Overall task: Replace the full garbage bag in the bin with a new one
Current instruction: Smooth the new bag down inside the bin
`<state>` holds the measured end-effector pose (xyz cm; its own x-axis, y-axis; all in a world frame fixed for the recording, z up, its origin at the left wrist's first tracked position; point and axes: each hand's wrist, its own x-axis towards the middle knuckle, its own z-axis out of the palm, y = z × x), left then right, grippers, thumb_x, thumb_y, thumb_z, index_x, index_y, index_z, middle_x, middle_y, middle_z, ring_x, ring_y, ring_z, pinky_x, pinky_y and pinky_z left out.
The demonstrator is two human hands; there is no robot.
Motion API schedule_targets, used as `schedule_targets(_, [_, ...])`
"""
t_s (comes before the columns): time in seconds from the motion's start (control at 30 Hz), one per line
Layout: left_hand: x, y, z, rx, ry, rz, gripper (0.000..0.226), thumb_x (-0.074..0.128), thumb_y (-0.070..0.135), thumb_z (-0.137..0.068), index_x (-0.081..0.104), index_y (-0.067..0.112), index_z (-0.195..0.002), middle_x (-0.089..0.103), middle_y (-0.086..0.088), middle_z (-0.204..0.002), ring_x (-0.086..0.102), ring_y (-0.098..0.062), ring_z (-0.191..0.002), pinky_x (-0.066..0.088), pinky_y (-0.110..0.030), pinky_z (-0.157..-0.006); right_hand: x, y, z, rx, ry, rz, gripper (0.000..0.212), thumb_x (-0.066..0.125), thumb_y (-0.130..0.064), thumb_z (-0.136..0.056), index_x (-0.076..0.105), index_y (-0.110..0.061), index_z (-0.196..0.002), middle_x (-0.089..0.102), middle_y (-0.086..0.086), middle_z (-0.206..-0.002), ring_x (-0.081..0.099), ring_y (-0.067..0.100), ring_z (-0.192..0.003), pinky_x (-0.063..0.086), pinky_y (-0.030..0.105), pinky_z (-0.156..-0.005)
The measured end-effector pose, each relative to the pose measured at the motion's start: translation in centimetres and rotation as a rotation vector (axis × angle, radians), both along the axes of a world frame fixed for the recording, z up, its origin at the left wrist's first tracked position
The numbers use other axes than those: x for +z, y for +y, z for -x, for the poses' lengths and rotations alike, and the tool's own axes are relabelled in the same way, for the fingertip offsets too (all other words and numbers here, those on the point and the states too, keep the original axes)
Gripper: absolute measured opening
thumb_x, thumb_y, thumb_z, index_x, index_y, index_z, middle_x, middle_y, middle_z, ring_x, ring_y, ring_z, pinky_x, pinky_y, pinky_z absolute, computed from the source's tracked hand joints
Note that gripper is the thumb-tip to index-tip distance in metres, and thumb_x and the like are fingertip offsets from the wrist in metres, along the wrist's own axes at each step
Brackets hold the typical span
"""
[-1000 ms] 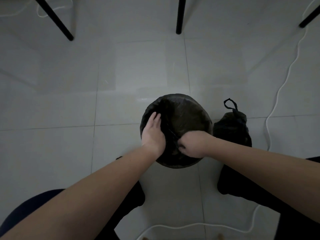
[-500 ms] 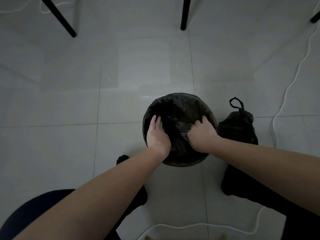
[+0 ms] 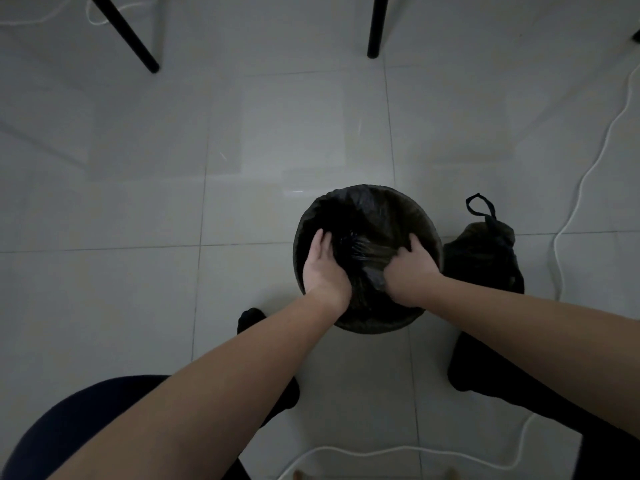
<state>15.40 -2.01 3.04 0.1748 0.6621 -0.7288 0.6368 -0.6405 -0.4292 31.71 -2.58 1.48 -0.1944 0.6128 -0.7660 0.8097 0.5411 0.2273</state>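
Down on the pale tiled floor (image 3: 138, 306), the round dark waste bin (image 3: 374, 326) stands in front of the person, already lined with a thin new black plastic garbage bag (image 3: 367, 216) whose edge appears folded over the rim. Both hands reach into the mouth, I judge to spread the liner against the wall so it sits deep. The left hand (image 3: 323, 271) lies open, straight fingers pressing plastic to the left inner side. The right hand (image 3: 410, 271) curls its fingers round a bunched fold at the right side, drawing it taut. Just beside the bin on its right sits the full, tied black garbage bag (image 3: 485, 258), 1 handle loop up, apparently set aside for removal. A white cable (image 3: 581, 181) trails farther right
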Motion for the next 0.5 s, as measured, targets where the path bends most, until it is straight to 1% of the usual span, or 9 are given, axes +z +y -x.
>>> schedule_targets(0.03, [-0.1,-0.1,-0.3,0.033,-0.048,0.023,0.067,0.011,0.047,-0.109,0.007,0.016,-0.169,0.001,-0.013,-0.177,-0.014,-0.034,-0.162,-0.023,-0.059,-0.123,0.2,-0.1,-0.1,0.031,0.075,-0.054,0.051,0.033,-0.042,-0.102,0.054,-0.023,-0.144,0.057,0.011,-0.144,0.046,0.034,-0.135,0.004,0.065,-0.122])
schedule_targets(0.07, [-0.2,-0.3,-0.3,0.071,-0.07,0.051,0.068,0.01,0.048,-0.109,0.006,0.018,-0.17,0.0,-0.012,-0.177,-0.013,-0.033,-0.162,-0.021,-0.058,-0.124,0.2,-0.2,-0.3,0.053,0.132,-0.085,0.052,0.031,-0.042,-0.103,0.052,-0.023,-0.146,0.056,0.012,-0.145,0.046,0.034,-0.135,0.006,0.064,-0.122])
schedule_targets(0.1, [-0.3,-0.5,-0.1,0.101,-0.061,0.068,0.069,0.01,0.05,-0.109,0.004,0.019,-0.17,-0.002,-0.011,-0.177,-0.013,-0.033,-0.162,-0.021,-0.057,-0.124,0.1,-0.3,-0.8,0.057,0.136,-0.079,0.055,0.027,-0.044,-0.104,0.045,-0.024,-0.152,0.05,0.012,-0.151,0.04,0.034,-0.142,0.003,0.064,-0.123])
schedule_targets(0.17, [-0.6,-0.8,0.6,0.127,-0.002,0.06,0.072,0.014,0.054,-0.109,-0.001,0.018,-0.169,-0.003,-0.008,-0.177,-0.012,-0.032,-0.162,-0.021,-0.057,-0.124,-0.4,-0.6,-1.6,0.02,-0.01,0.012,0.064,0.018,-0.053,-0.104,0.02,-0.028,-0.164,0.027,0.007,-0.168,0.016,0.032,-0.156,-0.013,0.062,-0.122])
schedule_targets(0.2, [-0.7,-0.7,1.0,0.104,0.041,0.057,0.074,0.018,0.056,-0.108,-0.003,0.019,-0.169,-0.004,-0.007,-0.177,-0.011,-0.032,-0.162,-0.02,-0.058,-0.124,-0.6,-0.7,-1.8,-0.003,-0.101,0.065,0.069,0.015,-0.058,-0.103,0.008,-0.029,-0.165,0.016,0.004,-0.172,0.005,0.03,-0.158,-0.02,0.061,-0.12])
schedule_targets(0.23, [-0.8,-0.5,1.3,0.06,0.096,0.066,0.077,0.02,0.059,-0.108,-0.006,0.021,-0.169,-0.005,-0.006,-0.177,-0.011,-0.032,-0.162,-0.02,-0.06,-0.124,-0.7,-0.7,-1.7,-0.013,-0.17,0.103,0.072,0.013,-0.061,-0.102,0.0,-0.029,-0.165,0.008,0.002,-0.173,-0.001,0.029,-0.159,-0.023,0.06,-0.119])
schedule_targets(0.3, [-0.7,0.0,1.5,-0.005,0.175,0.084,0.08,0.022,0.064,-0.106,-0.013,0.025,-0.168,-0.008,-0.004,-0.177,-0.014,-0.031,-0.162,-0.021,-0.062,-0.123,-0.9,-0.9,-1.2,-0.016,-0.24,0.142,0.075,0.013,-0.064,-0.1,-0.007,-0.029,-0.164,0.002,0.002,-0.174,-0.006,0.03,-0.159,-0.021,0.061,-0.119])
schedule_targets(0.4, [-0.8,0.1,1.2,-0.025,0.179,0.078,0.083,0.023,0.065,-0.105,-0.014,0.025,-0.167,-0.008,-0.005,-0.177,-0.015,-0.031,-0.162,-0.021,-0.061,-0.123,-0.7,-1.4,-0.3,-0.001,-0.298,0.152,0.076,0.019,-0.061,-0.101,-0.003,-0.025,-0.164,0.005,0.006,-0.173,-0.004,0.032,-0.159,-0.019,0.062,-0.12])
schedule_targets(0.5, [-0.6,-0.2,0.8,-0.031,0.147,0.066,0.081,0.02,0.063,-0.105,-0.01,0.022,-0.167,-0.007,-0.008,-0.177,-0.018,-0.033,-0.161,-0.026,-0.06,-0.121,-0.4,-2.0,0.4,0.032,-0.206,0.086,0.067,0.03,-0.049,-0.102,0.024,-0.021,-0.162,0.028,0.011,-0.167,0.017,0.037,-0.155,-0.011,0.064,-0.121])
